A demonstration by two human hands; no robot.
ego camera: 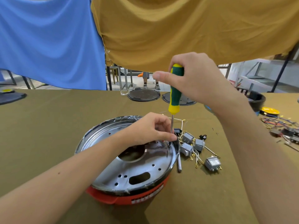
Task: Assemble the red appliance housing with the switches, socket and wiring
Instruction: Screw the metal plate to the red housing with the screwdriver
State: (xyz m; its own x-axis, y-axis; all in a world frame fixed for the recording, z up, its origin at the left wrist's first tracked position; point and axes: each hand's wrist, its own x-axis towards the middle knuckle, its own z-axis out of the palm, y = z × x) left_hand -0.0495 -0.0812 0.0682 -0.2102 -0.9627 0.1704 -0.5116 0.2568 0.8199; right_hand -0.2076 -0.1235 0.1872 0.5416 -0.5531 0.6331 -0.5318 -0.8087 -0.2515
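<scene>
The red appliance housing (pixel 123 198) lies near me on the table, with a shiny metal pan (pixel 129 168) seated in it. My right hand (pixel 194 78) grips the top of a green and yellow screwdriver (pixel 175 92) held upright. Its tip touches the pan's far right rim. My left hand (pixel 153 128) pinches the screwdriver's shaft just above the tip. Several grey switches (pixel 199 144) with white wires and gold terminals lie right of the housing. A black socket (pixel 177 131) sits behind them.
A metal bar (pixel 179 164) lies against the housing's right side. Two dark round plates (pixel 143 94) rest at the table's far edge. A wire bundle (pixel 281 125), a yellow reel (pixel 270 110) and a black pot (pixel 257 99) sit at the far right. Blue and yellow cloths hang behind.
</scene>
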